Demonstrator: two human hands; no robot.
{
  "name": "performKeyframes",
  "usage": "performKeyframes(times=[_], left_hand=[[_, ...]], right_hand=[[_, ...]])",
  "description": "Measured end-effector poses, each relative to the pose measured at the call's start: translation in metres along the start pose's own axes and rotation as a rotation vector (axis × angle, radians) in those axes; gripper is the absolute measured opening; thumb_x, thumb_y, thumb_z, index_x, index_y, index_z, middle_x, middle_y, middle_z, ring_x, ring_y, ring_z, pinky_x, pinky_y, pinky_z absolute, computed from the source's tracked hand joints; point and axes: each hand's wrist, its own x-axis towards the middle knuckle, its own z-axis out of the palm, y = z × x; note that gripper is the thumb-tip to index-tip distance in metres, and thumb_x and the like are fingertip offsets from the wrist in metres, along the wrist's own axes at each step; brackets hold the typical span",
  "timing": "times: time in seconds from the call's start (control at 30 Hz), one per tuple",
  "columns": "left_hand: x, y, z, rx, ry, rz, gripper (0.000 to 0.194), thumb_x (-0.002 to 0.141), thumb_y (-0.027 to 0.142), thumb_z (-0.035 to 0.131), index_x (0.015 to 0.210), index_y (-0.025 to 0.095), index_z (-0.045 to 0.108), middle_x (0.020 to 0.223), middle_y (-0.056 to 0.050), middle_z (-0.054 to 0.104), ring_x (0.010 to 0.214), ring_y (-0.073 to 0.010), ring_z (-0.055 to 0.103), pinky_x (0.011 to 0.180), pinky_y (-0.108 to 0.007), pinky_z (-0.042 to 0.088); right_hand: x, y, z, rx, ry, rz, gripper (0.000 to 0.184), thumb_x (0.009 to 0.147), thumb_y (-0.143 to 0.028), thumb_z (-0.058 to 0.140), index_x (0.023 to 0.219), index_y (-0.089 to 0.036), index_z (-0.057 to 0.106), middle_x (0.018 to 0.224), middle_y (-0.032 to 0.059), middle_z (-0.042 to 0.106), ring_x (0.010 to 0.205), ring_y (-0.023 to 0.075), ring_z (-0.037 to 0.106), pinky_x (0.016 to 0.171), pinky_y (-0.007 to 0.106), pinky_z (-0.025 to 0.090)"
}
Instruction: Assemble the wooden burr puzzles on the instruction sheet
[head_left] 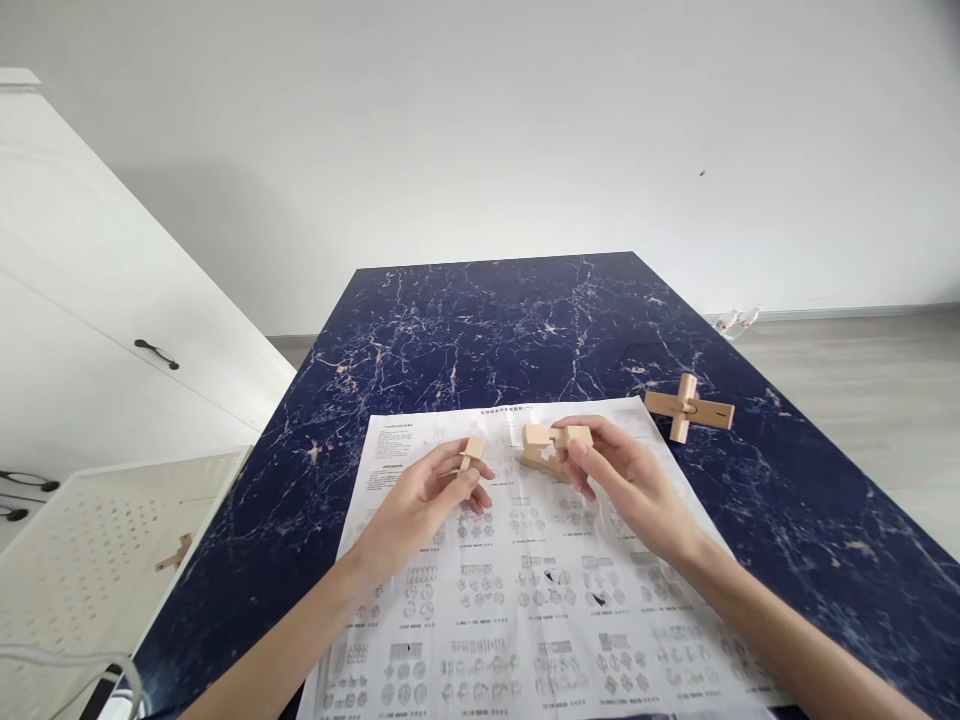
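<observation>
My left hand (427, 500) pinches a small wooden block (472, 453) between thumb and fingers, just above the printed instruction sheet (525, 590). My right hand (626, 480) grips a notched wooden puzzle piece (555, 445), which it holds close to the sheet's upper middle. The two pieces are a short gap apart. An assembled wooden cross puzzle (688, 407) lies on the dark blue marble table (525, 320), to the right of the sheet and clear of both hands.
A white perforated basket (97, 560) stands at the lower left beside the table, with a small wooden piece (174, 553) in it. White cabinets (90, 330) run along the left. A grey floor lies to the right.
</observation>
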Motion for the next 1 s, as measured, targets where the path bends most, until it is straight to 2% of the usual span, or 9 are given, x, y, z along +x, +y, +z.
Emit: performKeyframes(times=[0.1,0.23,0.37,0.47,0.6,0.7,0.8,0.9,1.0], left_hand=[[0.001,-0.001,-0.002,-0.007,-0.044,0.008,0.031,0.108,0.045,0.061,0.127,0.022,0.070,0.118,-0.007,0.067,0.092,-0.0182,0.066,0.091,-0.038,0.054],[0.001,-0.002,-0.003,-0.005,-0.066,-0.005,0.035,0.109,0.046,0.059,0.135,0.024,0.067,0.124,-0.008,0.067,0.089,-0.0185,0.064,0.086,-0.038,0.052],[-0.001,0.002,-0.001,0.024,-0.077,0.000,0.036,0.110,0.047,0.055,0.136,0.025,0.067,0.118,-0.008,0.066,0.087,-0.0185,0.060,0.084,-0.037,0.049],[-0.003,0.006,0.001,0.105,-0.027,0.018,0.035,0.111,0.046,0.054,0.136,0.024,0.066,0.102,-0.005,0.064,0.084,-0.0184,0.056,0.086,-0.036,0.046],[-0.002,0.005,0.000,0.127,0.084,0.054,0.030,0.111,0.045,0.052,0.125,0.023,0.067,0.089,-0.001,0.057,0.080,-0.0178,0.051,0.084,-0.035,0.042],[0.001,0.001,-0.002,0.050,0.109,0.066,0.028,0.111,0.046,0.053,0.113,0.022,0.068,0.090,-0.001,0.054,0.080,-0.0172,0.049,0.081,-0.034,0.042],[0.002,0.000,-0.002,-0.048,0.086,0.070,0.026,0.109,0.044,0.056,0.110,0.021,0.068,0.104,-0.004,0.056,0.084,-0.0166,0.050,0.082,-0.033,0.044],[0.001,0.004,0.000,-0.097,0.066,0.065,0.022,0.108,0.040,0.059,0.112,0.021,0.068,0.109,-0.005,0.056,0.085,-0.0163,0.052,0.083,-0.033,0.045],[0.000,0.006,0.001,-0.084,0.071,0.061,0.021,0.107,0.039,0.060,0.112,0.020,0.068,0.107,-0.005,0.056,0.086,-0.0167,0.052,0.084,-0.033,0.046]], right_hand=[[-0.003,0.009,0.001,-0.022,-0.028,-0.015,0.028,0.105,-0.047,0.066,0.121,-0.024,0.064,0.075,-0.0027,0.063,0.063,0.0136,0.058,0.056,0.027,0.048],[-0.006,0.012,0.000,-0.127,-0.010,-0.120,0.021,0.102,-0.041,0.073,0.115,-0.025,0.068,0.089,0.0020,0.072,0.070,0.0158,0.065,0.061,0.030,0.055],[-0.007,0.008,0.002,-0.232,0.008,-0.267,0.019,0.102,-0.035,0.071,0.120,-0.027,0.072,0.105,0.0054,0.077,0.080,0.0182,0.070,0.066,0.032,0.059],[-0.008,0.009,0.004,-0.327,-0.027,-0.313,0.020,0.104,-0.033,0.068,0.123,-0.027,0.072,0.109,0.0063,0.078,0.078,0.0176,0.069,0.067,0.032,0.060],[-0.011,0.014,0.009,-0.562,-0.101,-0.395,0.022,0.106,-0.034,0.066,0.125,-0.023,0.071,0.095,0.0056,0.078,0.071,0.0178,0.068,0.065,0.034,0.058],[-0.011,0.018,0.014,-0.679,-0.178,-0.504,0.018,0.108,-0.033,0.064,0.117,-0.022,0.074,0.098,0.0081,0.079,0.088,0.0235,0.075,0.077,0.039,0.061],[-0.010,0.018,0.016,-0.740,-0.207,-0.550,0.015,0.107,-0.032,0.065,0.111,-0.022,0.075,0.109,0.0104,0.078,0.105,0.0285,0.073,0.087,0.045,0.061],[-0.008,0.017,0.011,-0.793,-0.176,-0.532,0.021,0.102,-0.037,0.073,0.118,-0.023,0.073,0.119,0.0125,0.074,0.110,0.0318,0.068,0.091,0.050,0.059],[-0.005,0.017,0.003,-0.807,-0.044,-0.504,0.027,0.104,-0.038,0.071,0.127,-0.023,0.067,0.117,0.0125,0.073,0.107,0.0320,0.066,0.092,0.053,0.057]])
